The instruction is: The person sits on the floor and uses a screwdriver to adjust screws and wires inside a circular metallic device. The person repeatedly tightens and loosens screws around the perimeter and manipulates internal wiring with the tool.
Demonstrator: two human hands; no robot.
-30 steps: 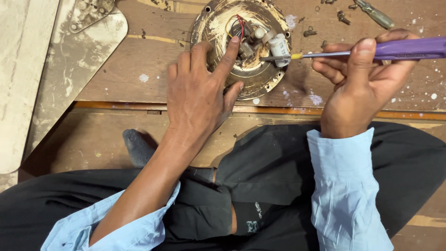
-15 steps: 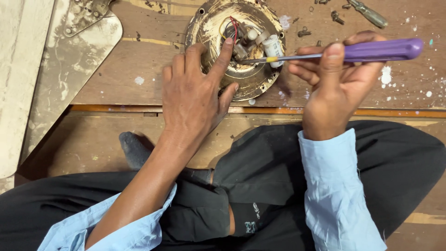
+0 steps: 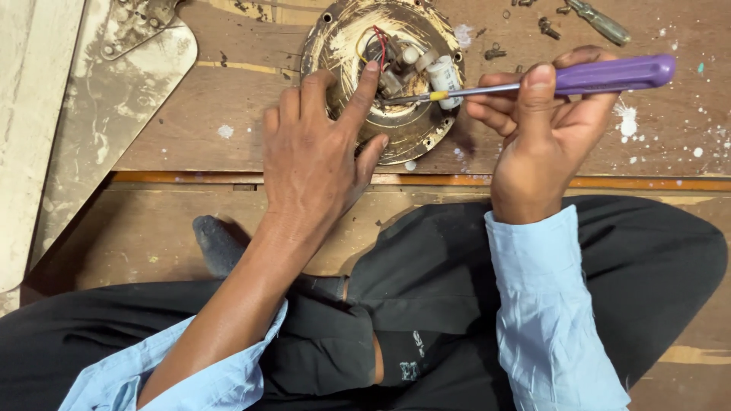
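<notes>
2 bare hands work over a round, grimy metal motor housing that lies on a paint-flecked wooden board, seen from above by the seated person; the housing sits at the top centre of the view, partly cut off by the upper edge. The left hand rests palm down on the housing's near rim, fingers loosely spread and gripping nothing, its index finger stretched out so the tip touches the wiring at the hub, beside thin red and dark wires; the right hand is closed around the purple handle of a screwdriver, thumb pressed on top, holding the tool nearly level; its metal shaft reaches left, and the tip meets the hub just beside a small white cylindrical capacitor. 1 second screwdriver with a dull greenish handle lies on the board at the upper right, near several loose screws; a worn, pale fan blade lies at the far left. Both forearms wear light blue sleeves, the left pushed up; dark trousers and 1 grey sock fill the lower view.
</notes>
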